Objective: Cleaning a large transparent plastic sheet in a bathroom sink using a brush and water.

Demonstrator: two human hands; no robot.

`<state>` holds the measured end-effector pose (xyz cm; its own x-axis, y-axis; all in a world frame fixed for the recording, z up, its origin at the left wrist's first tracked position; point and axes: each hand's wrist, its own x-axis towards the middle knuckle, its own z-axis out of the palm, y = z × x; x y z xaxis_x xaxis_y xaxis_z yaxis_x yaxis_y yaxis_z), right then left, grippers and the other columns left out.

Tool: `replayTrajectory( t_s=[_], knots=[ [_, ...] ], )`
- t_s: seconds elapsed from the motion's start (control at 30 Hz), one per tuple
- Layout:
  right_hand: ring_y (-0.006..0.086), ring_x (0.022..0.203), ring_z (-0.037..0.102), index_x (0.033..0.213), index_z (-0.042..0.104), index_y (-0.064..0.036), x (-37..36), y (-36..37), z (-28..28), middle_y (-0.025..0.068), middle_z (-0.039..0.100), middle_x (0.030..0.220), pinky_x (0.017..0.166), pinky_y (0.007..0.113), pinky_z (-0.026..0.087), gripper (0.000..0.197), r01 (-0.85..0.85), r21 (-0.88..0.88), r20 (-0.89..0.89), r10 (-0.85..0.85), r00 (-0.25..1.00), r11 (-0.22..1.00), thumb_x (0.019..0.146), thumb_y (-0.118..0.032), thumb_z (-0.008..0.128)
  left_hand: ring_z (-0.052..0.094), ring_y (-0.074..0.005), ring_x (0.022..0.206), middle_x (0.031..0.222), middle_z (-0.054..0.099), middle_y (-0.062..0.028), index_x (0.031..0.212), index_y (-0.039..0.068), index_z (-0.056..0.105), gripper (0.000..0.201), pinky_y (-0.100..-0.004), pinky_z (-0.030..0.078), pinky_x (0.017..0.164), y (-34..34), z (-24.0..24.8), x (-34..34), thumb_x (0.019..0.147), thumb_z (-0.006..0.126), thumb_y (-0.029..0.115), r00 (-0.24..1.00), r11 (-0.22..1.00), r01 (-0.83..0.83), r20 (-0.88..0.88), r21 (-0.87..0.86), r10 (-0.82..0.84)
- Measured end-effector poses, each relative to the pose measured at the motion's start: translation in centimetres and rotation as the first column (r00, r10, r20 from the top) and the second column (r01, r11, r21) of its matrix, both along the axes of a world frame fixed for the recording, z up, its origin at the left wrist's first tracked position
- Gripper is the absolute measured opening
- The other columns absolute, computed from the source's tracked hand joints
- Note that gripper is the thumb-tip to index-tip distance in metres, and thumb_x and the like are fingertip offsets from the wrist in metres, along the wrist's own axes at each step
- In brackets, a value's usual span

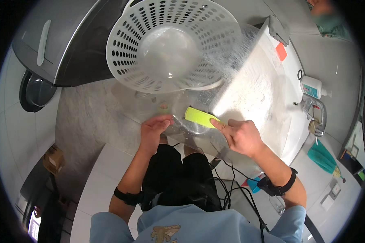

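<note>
My right hand (pixel 243 135) is closed round one end of a flat, bright yellow-green tool (pixel 199 117), thumb along its top. Its free end points left, toward my other hand; its underside is hidden, so I cannot tell its exact kind. Beneath and around it is a clear, shiny, water-marked sheet or panel (pixel 235 65) with hard-to-follow edges. My left hand (pixel 153 131) is beside the clear surface, fingers stretched to the right and thumb slightly apart. Whether its fingertips touch the surface I cannot tell. A faint reflection shows above them.
A white perforated laundry basket (pixel 123 52) stands ahead. On the right are a white basin (pixel 290 133), a chrome tap (pixel 321 117), a white bottle (pixel 311 87) and a teal cloth (pixel 322 156). Dark cables (pixel 231 184) hang by my right leg. A black bowl (pixel 38 91) sits far left.
</note>
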<state>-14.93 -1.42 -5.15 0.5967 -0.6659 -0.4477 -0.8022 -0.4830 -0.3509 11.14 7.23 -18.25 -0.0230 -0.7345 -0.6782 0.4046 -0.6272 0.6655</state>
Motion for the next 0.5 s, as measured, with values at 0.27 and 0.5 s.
replayTrajectory(
  t_s=[0.27,0.5],
  knots=[
    [0.0262,0.053,0.056,0.116,0.066,-0.0166,-6.4,-4.7,-1.0,0.0104,0.058,0.066,0.051,0.037,0.045,0.047,0.354,-0.406,0.019,-0.379,0.925,0.843,0.072,-0.001,0.062,0.063,-0.0188,0.094,0.102,0.068,-0.0149,0.104,-0.006,0.064,0.021,-0.0302,0.046,0.09,0.3,0.1,-0.1,0.089,0.058,0.006,1.0,1.0,0.0,-0.016,-0.031,-0.001],
    [0.0257,0.053,0.055,0.124,0.061,-0.0202,-0.5,1.0,1.4,0.0083,0.054,0.062,0.051,0.035,0.048,0.057,-0.03,0.055,-0.094,0.035,0.995,0.998,0.07,-0.002,0.06,0.061,-0.0196,0.101,0.111,0.064,-0.0123,0.103,-0.005,0.067,0.021,-0.0313,0.044,0.093,0.5,0.4,-1.4,0.089,0.059,0.008,0.985,0.99,-0.094,0.136,-0.109,0.109]
  ],
)
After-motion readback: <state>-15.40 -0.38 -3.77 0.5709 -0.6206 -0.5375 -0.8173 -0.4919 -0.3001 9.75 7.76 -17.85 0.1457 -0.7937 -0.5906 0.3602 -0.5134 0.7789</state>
